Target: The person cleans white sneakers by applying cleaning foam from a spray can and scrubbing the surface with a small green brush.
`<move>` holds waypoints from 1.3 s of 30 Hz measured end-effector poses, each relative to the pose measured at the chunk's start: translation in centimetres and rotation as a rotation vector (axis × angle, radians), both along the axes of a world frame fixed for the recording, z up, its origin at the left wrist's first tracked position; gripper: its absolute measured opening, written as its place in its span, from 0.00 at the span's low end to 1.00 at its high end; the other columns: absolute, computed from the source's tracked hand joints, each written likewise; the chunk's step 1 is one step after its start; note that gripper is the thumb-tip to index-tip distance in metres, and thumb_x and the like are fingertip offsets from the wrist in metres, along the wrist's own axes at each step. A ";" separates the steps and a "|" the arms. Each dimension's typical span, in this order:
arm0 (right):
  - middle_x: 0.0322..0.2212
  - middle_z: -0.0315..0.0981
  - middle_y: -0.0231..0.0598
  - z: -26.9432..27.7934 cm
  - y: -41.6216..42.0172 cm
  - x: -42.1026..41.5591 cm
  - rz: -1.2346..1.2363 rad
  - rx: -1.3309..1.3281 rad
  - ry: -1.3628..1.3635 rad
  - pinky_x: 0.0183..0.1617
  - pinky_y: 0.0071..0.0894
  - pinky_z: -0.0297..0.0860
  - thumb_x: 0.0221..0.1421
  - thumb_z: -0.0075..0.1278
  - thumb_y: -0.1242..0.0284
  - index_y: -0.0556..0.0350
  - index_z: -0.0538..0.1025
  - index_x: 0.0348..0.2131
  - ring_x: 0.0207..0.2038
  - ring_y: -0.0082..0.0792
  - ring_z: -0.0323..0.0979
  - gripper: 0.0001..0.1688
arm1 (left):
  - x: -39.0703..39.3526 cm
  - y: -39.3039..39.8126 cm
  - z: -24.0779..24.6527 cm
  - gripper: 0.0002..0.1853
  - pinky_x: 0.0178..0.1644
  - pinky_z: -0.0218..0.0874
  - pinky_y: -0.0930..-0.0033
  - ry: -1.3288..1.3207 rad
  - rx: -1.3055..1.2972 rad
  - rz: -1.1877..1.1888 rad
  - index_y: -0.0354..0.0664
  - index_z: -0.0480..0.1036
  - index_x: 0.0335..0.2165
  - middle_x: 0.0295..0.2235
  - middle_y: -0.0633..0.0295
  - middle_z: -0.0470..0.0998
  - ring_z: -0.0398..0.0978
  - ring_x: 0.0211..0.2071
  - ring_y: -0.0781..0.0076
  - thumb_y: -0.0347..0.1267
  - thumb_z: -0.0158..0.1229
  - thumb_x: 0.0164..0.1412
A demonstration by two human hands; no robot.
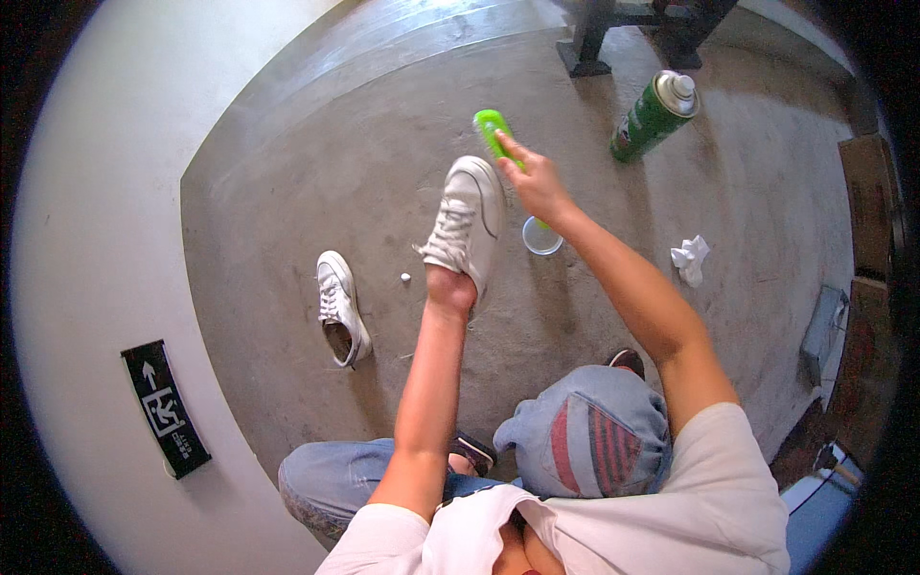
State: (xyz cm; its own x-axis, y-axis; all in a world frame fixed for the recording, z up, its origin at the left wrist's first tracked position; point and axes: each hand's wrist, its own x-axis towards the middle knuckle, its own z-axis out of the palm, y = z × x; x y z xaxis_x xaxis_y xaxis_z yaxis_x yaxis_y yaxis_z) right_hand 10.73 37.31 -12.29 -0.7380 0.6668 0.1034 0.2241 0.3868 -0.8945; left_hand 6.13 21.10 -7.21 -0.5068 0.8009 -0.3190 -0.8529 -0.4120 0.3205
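Note:
A white lace-up sneaker [458, 215] is held up off the floor, toe pointing away from me. My left hand [451, 286] is pushed into its opening, so the fingers are hidden inside. In my right hand [535, 180] is a bright green scrubbing brush [494, 129], gripped by its handle just past the toe; the pale bristles face the shoe side, apart from it. Below my right wrist stands a small clear plastic cup [542, 237] with something green at its edge, partly covered by the wrist. The other white sneaker [338, 305] rests on the floor to the left.
A green spray can [652, 117] stands at the upper right, near a dark metal stand [591, 36]. Crumpled tissue [691, 260] and a small white piece [406, 277] lie on the concrete floor [266, 187]. A tissue box [824, 327] is at right; an exit sign [165, 410] hangs on the left wall.

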 end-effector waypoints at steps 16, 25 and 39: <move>0.18 0.55 0.16 1.2 -4.9 5.9 -0.027 -0.825 0.161 0.19 0.15 0.49 0.60 0.45 0.69 0.40 0.60 0.59 0.17 0.12 0.47 0.28 | -4.9 -5.4 -10.0 0.22 0.53 0.56 0.62 1.653 -1.200 -0.488 0.30 0.65 0.47 0.46 0.42 0.69 0.67 0.47 0.52 0.23 0.43 0.49; 0.40 0.74 0.40 1.5 -7.8 8.8 0.134 -0.586 0.010 0.39 0.24 0.68 0.58 0.46 0.70 0.40 0.62 0.58 0.34 0.27 0.73 0.28 | -8.7 -2.0 -12.9 0.19 0.50 0.60 0.65 2.139 -1.134 -0.265 0.36 0.63 0.50 0.46 0.53 0.70 0.68 0.44 0.59 0.29 0.42 0.60; 0.27 0.74 0.51 3.0 -8.9 5.4 0.457 -0.057 -0.043 0.29 0.47 0.70 0.56 0.44 0.62 0.33 0.62 0.56 0.24 0.50 0.73 0.27 | -7.4 -3.7 -11.2 0.16 0.45 0.63 0.69 0.801 -0.583 -0.245 0.36 0.65 0.47 0.42 0.60 0.70 0.68 0.40 0.68 0.30 0.45 0.61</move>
